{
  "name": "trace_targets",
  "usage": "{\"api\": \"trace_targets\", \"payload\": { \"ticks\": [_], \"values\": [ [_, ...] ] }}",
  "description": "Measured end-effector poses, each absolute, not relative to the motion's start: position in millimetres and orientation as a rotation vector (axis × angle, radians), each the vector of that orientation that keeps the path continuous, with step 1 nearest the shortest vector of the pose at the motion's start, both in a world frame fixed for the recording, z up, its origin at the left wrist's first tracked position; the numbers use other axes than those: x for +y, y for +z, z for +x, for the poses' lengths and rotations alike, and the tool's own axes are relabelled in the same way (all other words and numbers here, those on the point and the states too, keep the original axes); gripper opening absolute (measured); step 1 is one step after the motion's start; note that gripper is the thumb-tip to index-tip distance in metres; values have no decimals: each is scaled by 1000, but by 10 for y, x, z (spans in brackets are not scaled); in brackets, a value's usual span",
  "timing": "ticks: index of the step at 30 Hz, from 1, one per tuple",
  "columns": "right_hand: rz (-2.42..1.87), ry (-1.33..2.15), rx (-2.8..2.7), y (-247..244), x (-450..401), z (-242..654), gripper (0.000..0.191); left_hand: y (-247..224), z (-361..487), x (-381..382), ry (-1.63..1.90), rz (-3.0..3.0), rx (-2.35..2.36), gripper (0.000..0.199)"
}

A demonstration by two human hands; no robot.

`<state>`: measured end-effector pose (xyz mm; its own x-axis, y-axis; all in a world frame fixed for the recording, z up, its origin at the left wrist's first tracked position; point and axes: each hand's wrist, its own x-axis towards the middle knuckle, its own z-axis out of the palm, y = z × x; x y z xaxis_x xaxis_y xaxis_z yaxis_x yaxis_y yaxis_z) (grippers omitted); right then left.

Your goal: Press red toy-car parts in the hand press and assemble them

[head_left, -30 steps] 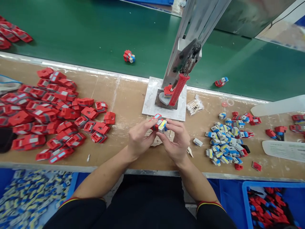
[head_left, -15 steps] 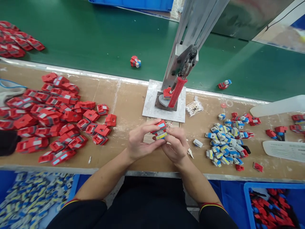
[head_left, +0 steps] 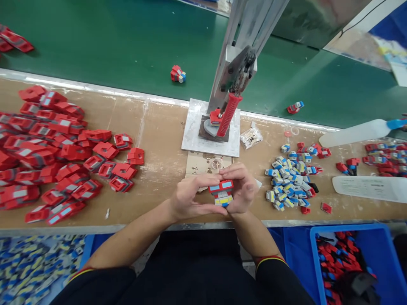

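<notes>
Between both hands is a red toy part [head_left: 221, 192] with light-blue panels, a grey middle and a yellow-and-white lower section. My left hand [head_left: 190, 195] pinches it from the left, thumb along its lower edge. My right hand [head_left: 242, 188] wraps its right side, with fingertips over the top. A thin pale stick [head_left: 218, 166] stands out above the fingers. Just beyond the hands is a press with a red handle [head_left: 229, 115], its metal base plate [head_left: 187, 142] on the bench. Under the press sits a red part [head_left: 215, 117].
Red parts [head_left: 65, 152] are heaped at left, white, blue and yellow parts [head_left: 288, 184] at right. Two clear plastic bottles [head_left: 352, 132] lie farther right. A green surface [head_left: 127, 51] runs behind. Blue bins [head_left: 386, 243] stand below the bench's front edge.
The view has shifted somewhat. The held part has turned so that its panels face the camera more squarely, and my right hand's fingers have moved up over its top.
</notes>
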<state>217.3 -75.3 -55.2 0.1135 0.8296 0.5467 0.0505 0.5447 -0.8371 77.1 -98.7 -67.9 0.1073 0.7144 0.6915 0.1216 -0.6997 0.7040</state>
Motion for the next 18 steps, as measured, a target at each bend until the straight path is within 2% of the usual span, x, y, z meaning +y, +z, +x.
{"api": "trace_targets", "payload": {
  "ticks": [5, 11, 18],
  "values": [
    [-980, 613, -1299, -541, -759, 2203, 49, -708, 812, -1021, 1622, 1932, 827, 75],
    [-902, 698, -1284, -498, -763, 2187, 40, -723, 852, -1058, 1681, 1925, 847, 65],
    [-957, 743, -1284, -501, -744, 2189, 42, -690, 806, -1061, 1634, 1995, 866, 65]
  ]
}}
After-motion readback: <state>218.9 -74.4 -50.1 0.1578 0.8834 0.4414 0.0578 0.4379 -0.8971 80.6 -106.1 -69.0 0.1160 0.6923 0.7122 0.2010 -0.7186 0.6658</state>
